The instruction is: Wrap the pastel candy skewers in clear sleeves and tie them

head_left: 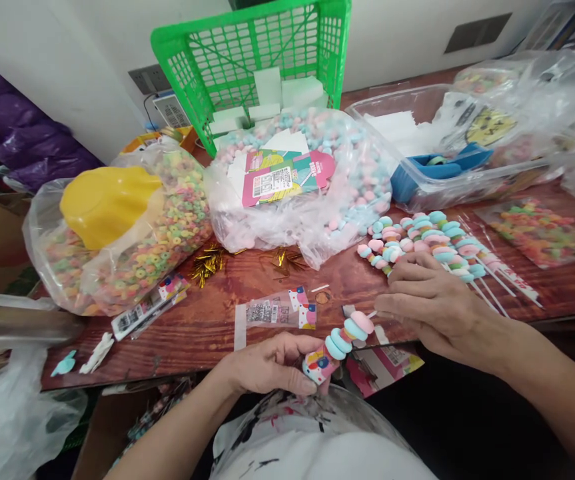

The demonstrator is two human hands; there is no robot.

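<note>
My left hand is closed round a printed plastic sleeve at the table's front edge. A skewer of pink and blue marshmallow candies sits partly inside that sleeve, its upper candies bare. With fingertips pinched together, my right hand grips the end of the skewer's white stick. Behind that hand, several finished-looking candy skewers lie in a pile, their sticks pointing right. A flat printed sleeve rests on the table just beyond my left hand.
A bag of candy rings with a yellow bowl stands left. A marshmallow bag carries printed cards. Behind are a green crate and a clear tub. Gummy candy lies right.
</note>
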